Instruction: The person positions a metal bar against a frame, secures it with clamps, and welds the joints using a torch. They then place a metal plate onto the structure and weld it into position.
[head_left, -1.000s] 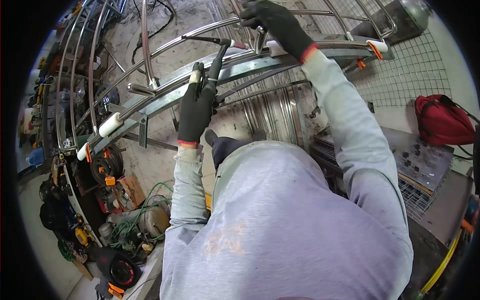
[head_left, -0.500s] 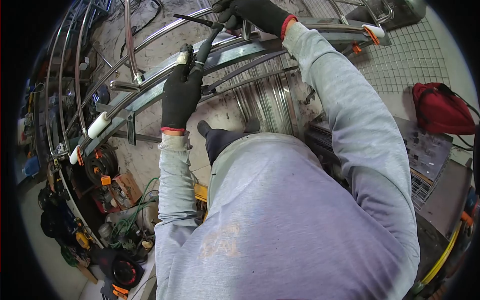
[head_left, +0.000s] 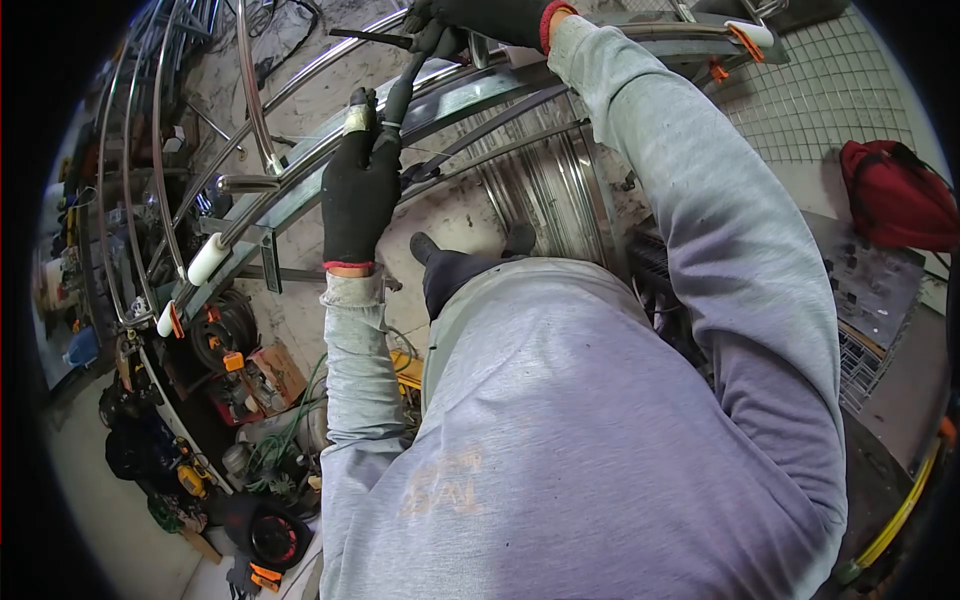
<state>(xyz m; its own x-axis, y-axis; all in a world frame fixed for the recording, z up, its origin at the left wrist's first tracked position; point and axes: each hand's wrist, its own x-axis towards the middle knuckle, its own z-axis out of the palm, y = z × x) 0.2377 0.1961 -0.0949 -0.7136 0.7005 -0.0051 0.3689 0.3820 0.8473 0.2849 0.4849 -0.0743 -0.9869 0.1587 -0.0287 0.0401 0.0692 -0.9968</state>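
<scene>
My left hand (head_left: pixel 358 195), in a black glove with a red cuff, lies against the curved metal railing (head_left: pixel 325 150). A slim black tool that looks like a TIG welding torch (head_left: pixel 402 92) slants up from its thumb side, and the hand appears closed on the lower end. My right hand (head_left: pixel 445 25), gloved alike, is curled round the torch's upper end and is partly cut off by the top edge. A thin black rod (head_left: pixel 370 38), apparently the torch's back cap, sticks out leftward. The torch tip and any contact with metal are hidden.
White sleeves (head_left: pixel 207 259) and orange clamps (head_left: pixel 747 43) sit along the railing. Metal strips (head_left: pixel 535 180) lie on the floor below. A red bag (head_left: pixel 898 195) is at right, wire mesh (head_left: pixel 835 105) at upper right. Tools, hoses and an open box (head_left: pixel 275 373) crowd the left.
The whole view has shifted slightly, and the railing and both hands appear a little further left near the top. The hold on the torch looks unchanged.
</scene>
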